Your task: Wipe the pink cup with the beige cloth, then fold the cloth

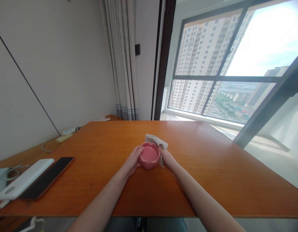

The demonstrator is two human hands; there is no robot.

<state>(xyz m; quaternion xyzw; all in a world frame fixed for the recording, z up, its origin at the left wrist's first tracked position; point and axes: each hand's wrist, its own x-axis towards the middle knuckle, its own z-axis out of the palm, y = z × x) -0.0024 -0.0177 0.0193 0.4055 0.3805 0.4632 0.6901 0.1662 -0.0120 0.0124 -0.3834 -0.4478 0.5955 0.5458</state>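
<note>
Left-to-right hold: pink dish [149, 165], then pale cloth [156, 141]
The left hand [133, 158] has its grip closed on the pink dish's left side, apparently steadying it, mid-table [102, 145]; resting or lifted, I cannot tell. The right hand [168, 158] has its grip pinched on the pale cloth, seemingly to press it against the rim.

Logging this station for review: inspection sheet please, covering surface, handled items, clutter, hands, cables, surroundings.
Surface: orange-brown wooden tabletop.
Handled items: pink dish; whitish cloth at its far right side.
Clutter: dark-screened phone beside a white slab-shaped device, table's left.
Hands: left hand grips the dish's left side; right hand holds the cloth by the dish's right side.
Cables: white cable at the device's near end; power strip by the wall.
Surroundings: curtain; window, high-rise outside.
</note>
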